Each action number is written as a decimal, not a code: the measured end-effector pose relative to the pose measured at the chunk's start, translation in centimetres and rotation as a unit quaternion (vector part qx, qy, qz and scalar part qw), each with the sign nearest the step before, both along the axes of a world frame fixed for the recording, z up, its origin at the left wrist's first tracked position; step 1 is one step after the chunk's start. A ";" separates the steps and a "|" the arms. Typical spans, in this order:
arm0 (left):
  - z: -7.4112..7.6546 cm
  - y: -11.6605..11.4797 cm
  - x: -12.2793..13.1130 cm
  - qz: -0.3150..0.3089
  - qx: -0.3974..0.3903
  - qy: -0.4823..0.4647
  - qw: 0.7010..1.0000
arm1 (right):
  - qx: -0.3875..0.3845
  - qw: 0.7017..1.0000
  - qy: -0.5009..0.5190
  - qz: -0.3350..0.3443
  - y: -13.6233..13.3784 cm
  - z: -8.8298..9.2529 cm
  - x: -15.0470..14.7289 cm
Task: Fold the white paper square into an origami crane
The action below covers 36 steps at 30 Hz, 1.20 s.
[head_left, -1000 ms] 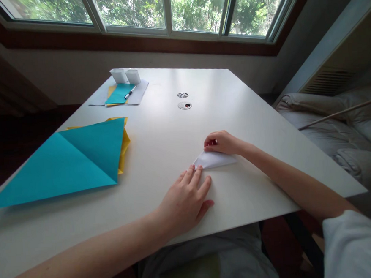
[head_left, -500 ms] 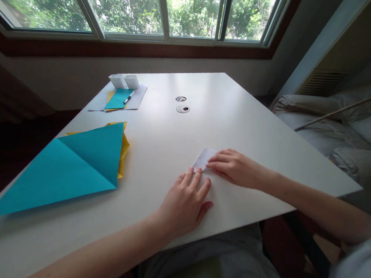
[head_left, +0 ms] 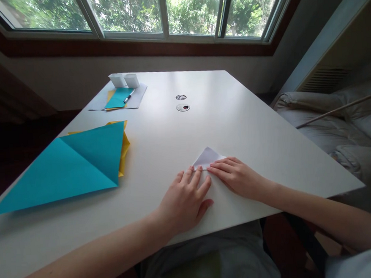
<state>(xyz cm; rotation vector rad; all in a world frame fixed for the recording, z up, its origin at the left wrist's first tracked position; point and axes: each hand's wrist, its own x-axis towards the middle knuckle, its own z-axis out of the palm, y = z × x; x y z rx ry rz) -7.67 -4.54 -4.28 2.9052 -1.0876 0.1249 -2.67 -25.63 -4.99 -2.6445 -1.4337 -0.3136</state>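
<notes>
A small folded piece of white paper lies on the white table, its pointed corner facing away from me. My left hand rests flat with fingers spread, its fingertips touching the paper's near left edge. From the right, my right hand lies over the paper's right part, fingers stretched out and pressed down near the close edge. The paper's right end is partly hidden under that hand.
Creased blue paper with yellow paper under it lies to the left. Farther back are sheets of paper, a pen and two white containers. Two round inserts sit in the table.
My right hand has slid slightly toward me and to the right along the paper's edge, showing more of the paper's point. My left hand has stayed put.
</notes>
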 end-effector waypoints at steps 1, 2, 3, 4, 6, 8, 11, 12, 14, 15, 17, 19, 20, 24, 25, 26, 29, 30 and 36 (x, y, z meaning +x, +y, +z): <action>0.0 0.0 0.0 0.001 0.001 0.000 1.000 | 0.001 1.000 0.005 -0.005 -0.1 0.0 -0.1; 0.0 0.0 -0.1 0.002 0.002 -0.001 1.000 | 0.003 1.000 0.010 -0.011 -0.3 -0.1 -0.2; 0.0 0.0 -0.1 0.003 0.002 -0.003 1.000 | 0.006 1.000 0.014 -0.018 -0.5 -0.2 -0.3; 0.0 0.0 -0.1 0.004 0.002 -0.005 1.000 | 0.009 1.000 0.018 -0.023 -0.7 -0.2 -0.4; 0.0 0.0 -0.1 0.004 0.000 -0.009 1.000 | 0.014 0.999 0.027 -0.034 -1.0 -0.3 -0.5; -0.1 0.0 -0.1 0.004 -0.002 -0.009 1.000 | 0.020 0.998 0.034 -0.045 -1.4 -0.3 -0.7; -0.1 0.0 -0.1 0.005 -0.001 -0.004 1.000 | 0.033 0.996 0.038 -0.068 -2.4 -0.2 -1.0; -0.2 0.0 -0.1 0.005 -0.001 -0.002 1.000 | 0.037 0.996 0.037 -0.076 -2.8 -0.1 -1.2; -0.2 -0.1 -0.1 0.006 -0.001 0.002 1.000 | 0.041 0.995 0.035 -0.089 -3.5 -0.1 -1.4; -0.2 -0.1 -0.1 0.006 -0.001 0.003 1.000 | 0.041 0.994 0.034 -0.093 -3.7 -0.1 -1.6; -0.2 0.0 -0.1 0.008 -0.003 0.005 1.000 | 0.041 0.994 0.032 -0.099 -4.1 -0.2 -1.8; -0.2 0.0 0.0 0.008 -0.005 0.006 1.000 | 0.040 0.993 0.033 -0.108 -4.3 -0.3 -1.8; -0.2 0.1 0.0 0.007 -0.006 0.007 1.000 | 0.041 0.992 0.035 -0.113 -4.4 -0.4 -1.9; -0.1 0.3 0.0 0.001 -0.006 0.012 1.000 | 0.046 0.989 0.038 -0.134 -4.7 -0.8 -2.0; -0.1 0.4 0.1 0.000 -0.006 0.013 1.000 | 0.047 0.988 0.039 -0.141 -4.9 -0.9 -2.1; -0.1 0.4 0.1 0.001 -0.006 0.014 1.000 | 0.047 0.987 0.039 -0.148 -5.0 -0.9 -2.2; -0.1 0.4 0.1 0.000 -0.005 0.016 1.000 | 0.049 0.983 0.038 -0.171 -5.4 -1.2 -2.6; -0.1 0.4 0.1 0.000 -0.005 0.017 1.000 | 0.050 0.982 0.036 -0.177 -5.5 -1.2 -2.7; 0.0 0.3 -0.2 0.008 -0.004 0.009 1.000 | 0.063 0.980 0.036 -0.185 -5.6 -1.0 -2.9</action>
